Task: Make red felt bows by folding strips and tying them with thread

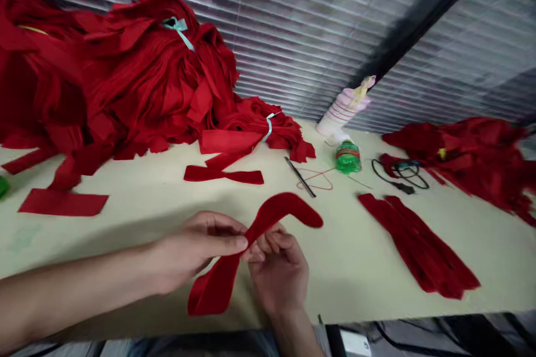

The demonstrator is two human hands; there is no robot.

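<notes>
Fingers (231,244) of the left hand (186,251) and right hand (278,273) are gripping a red strip (268,213) near its middle over the worktop (339,256).

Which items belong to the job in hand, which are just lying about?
Likely the job:
red strip in left hand and right hand
pinched red strip
fanned red strips
tied red bundles
red-threaded green spool

Apparently lying about:
black cord
pink-and-white roll

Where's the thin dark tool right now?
In the head view, slightly right of centre, the thin dark tool lies on the pale table, between the red pinched fabric strip and the round green container.
</notes>
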